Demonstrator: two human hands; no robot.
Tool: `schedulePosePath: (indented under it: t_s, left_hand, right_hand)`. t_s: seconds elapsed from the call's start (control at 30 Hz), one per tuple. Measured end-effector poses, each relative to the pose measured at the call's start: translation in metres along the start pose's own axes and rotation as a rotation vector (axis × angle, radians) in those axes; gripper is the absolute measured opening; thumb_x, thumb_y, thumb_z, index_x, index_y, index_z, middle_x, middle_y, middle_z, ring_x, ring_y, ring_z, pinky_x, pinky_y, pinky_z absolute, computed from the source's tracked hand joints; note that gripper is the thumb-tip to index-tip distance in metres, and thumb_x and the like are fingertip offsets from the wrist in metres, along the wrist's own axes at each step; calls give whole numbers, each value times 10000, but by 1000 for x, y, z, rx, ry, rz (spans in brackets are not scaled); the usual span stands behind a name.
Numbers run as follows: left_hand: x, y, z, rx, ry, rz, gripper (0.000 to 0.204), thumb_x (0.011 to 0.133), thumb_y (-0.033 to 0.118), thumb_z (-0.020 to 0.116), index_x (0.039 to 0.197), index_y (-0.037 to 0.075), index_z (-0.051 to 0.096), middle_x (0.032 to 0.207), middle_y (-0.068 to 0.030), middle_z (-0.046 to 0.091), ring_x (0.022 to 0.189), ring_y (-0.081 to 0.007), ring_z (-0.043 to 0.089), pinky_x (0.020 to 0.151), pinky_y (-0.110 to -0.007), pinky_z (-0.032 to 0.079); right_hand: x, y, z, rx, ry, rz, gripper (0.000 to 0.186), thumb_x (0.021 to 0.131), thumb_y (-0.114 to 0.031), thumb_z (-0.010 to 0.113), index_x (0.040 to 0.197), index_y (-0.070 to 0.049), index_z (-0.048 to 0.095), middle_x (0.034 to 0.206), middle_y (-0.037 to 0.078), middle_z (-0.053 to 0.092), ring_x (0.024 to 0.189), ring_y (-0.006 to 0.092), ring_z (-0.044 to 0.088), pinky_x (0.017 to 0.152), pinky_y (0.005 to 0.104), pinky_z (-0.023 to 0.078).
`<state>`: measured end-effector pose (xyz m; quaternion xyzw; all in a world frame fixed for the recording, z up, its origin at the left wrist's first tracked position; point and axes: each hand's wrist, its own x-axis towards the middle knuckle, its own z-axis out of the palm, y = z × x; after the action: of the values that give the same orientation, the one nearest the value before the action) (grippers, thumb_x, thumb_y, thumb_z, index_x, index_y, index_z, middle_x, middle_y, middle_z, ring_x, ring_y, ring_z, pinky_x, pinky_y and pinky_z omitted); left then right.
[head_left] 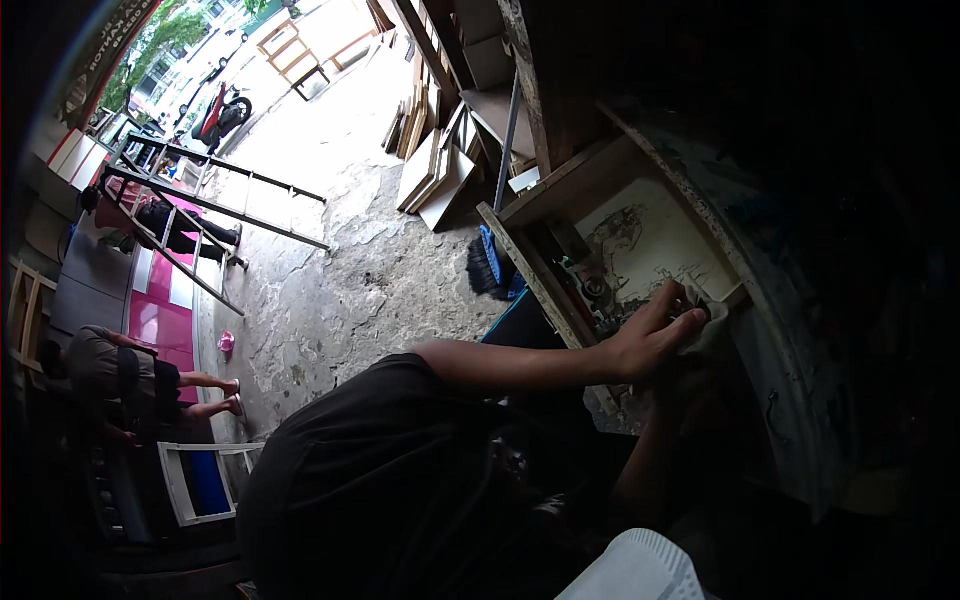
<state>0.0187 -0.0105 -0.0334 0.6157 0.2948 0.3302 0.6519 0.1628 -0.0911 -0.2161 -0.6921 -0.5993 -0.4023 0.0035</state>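
Pale cloth (pixel 712 318), or something cloth-like, sits at the near right corner of an open wooden drawer (pixel 540 278), in the head view. My left hand (pixel 648 343) pinches it, thumb and fingers closing on its edge. My right hand (pixel 688 388) is just below in deep shadow; I cannot tell whether it is spread or gripping. Inside the drawer, a round metallic part (pixel 595 287) lies beside a stained, whitish bottom. Lettering runs along a sign (pixel 105 45) at upper left, slanted and partly cut off; a small pale print (pixel 510 458) on my black shirt is too dim to read. Beyond the drawer are a blue-backed brush (pixel 490 262), leaning boards (pixel 432 180), a stepladder (pixel 180 196) and a red motorcycle (pixel 218 118). Two other people stand at left.
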Motion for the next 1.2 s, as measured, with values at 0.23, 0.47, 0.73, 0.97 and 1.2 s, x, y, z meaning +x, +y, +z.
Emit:
schedulePosePath:
  t_s: [0.23,0.47,0.73,0.97,1.2]
  left_hand:
    - [1,-4,-11,-34,-68,19,445,1014,403,507,1169,2,391,1132,-204,573,1079,-278,556,947,-403,433]
    - [2,-3,-13,204,-133,50,459,1016,431,497,1132,-8,436,1114,-200,589,1056,-277,582,919,-402,447]
    - [3,-3,-9,108,-100,-137,450,1043,439,468,1156,4,484,1042,-174,611,1012,-251,588,908,-401,457]
    - [8,7,-21,-192,-158,-5,420,1088,379,437,1263,-2,452,1090,-89,545,1011,-172,547,908,-350,471]
    - [8,8,0,90,-49,280,508,1079,464,421,1304,10,452,1149,-130,538,1090,-211,564,952,-384,463]
  right_hand:
    - [12,0,11,1157,-51,328,608,1026,-348,576,1458,16,351,1340,151,528,1221,267,596,1005,395,525]
    - [-21,-21,45,558,-101,325,532,1054,-393,501,1410,-5,423,1305,140,538,1209,249,588,1013,387,505]
    - [16,2,-3,23,-280,92,414,1066,-388,464,1243,-32,578,1195,109,602,1079,211,641,871,367,556]
    - [65,53,-76,919,115,973,342,998,-344,591,1056,-20,687,900,150,671,812,260,701,655,370,560]
    - [62,16,-74,937,156,510,301,973,-296,627,1049,-9,679,866,147,673,796,245,699,643,348,551]
